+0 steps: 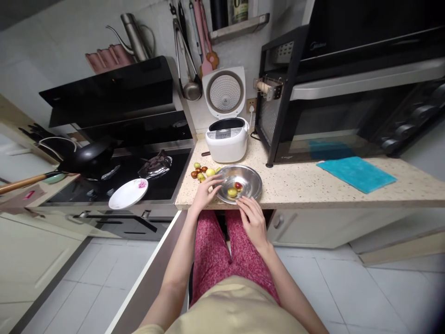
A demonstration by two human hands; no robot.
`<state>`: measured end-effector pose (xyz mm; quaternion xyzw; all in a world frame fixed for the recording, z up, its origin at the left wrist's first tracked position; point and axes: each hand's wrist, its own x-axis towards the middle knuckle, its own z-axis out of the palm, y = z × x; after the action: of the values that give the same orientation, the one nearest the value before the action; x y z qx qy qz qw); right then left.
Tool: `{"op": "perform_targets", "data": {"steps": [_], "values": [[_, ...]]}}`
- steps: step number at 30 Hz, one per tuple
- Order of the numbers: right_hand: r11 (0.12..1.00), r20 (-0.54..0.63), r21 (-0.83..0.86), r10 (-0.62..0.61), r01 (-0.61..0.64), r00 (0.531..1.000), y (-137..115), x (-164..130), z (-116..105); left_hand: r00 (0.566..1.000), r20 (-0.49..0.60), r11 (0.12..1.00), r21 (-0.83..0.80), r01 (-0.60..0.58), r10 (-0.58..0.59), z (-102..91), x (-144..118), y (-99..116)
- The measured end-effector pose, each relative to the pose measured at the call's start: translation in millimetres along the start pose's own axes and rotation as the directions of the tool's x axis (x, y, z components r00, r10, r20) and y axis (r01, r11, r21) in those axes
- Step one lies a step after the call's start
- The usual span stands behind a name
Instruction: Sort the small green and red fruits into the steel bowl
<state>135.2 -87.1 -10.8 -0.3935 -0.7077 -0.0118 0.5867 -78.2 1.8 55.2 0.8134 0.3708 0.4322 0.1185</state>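
A shallow stainless steel bowl [256,182] sits near the counter's front edge. Inside it lie a yellow-green fruit [232,192] and a red-and-yellow one [238,185], which look like fresh jujubes. My left hand [206,192] is at the bowl's left rim, its fingers apart and nothing visible in them. At the near right rim, my right hand [253,220] has its fingers stretched toward the bowl, with nothing visible in them; whether they touch the rim I cannot tell. Left of the bowl is a small pile of green and brown jujubes [200,175], partly behind my left hand.
Behind the bowl stands a white rice cooker [227,147], lid raised. A white plate [128,195] overhangs the hob's front edge; a wok [85,157] is further left. To the right are an oven [330,116] and a blue cloth [356,174]. A drawer [149,269] seems pulled out beside my legs.
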Motion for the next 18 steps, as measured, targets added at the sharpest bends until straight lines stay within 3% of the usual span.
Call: {"op": "perform_targets", "data": {"steps": [3,5,11,18], "values": [[1.000,0.007,-0.011,0.001,-0.001,1.000,1.9,-2.5,1.2,0.969,-0.233,0.995,0.051,0.090,-0.076,2.4,-21.9,-16.2],[1.000,0.006,-0.015,-0.001,0.001,1.000,3.0,-3.8,2.0,0.950,-0.289,0.984,0.099,0.149,-0.115,3.0,-31.6,-30.7],[0.999,-0.063,0.016,0.037,-0.036,0.997,3.8,-2.3,2.9,0.970,-0.206,0.962,0.215,0.170,-0.126,3.3,-39.4,-60.4],[0.998,-0.095,0.059,0.004,0.001,0.995,3.0,0.1,-0.2,0.947,-0.271,0.953,0.199,0.229,-0.171,8.0,-42.1,-59.2]]}}
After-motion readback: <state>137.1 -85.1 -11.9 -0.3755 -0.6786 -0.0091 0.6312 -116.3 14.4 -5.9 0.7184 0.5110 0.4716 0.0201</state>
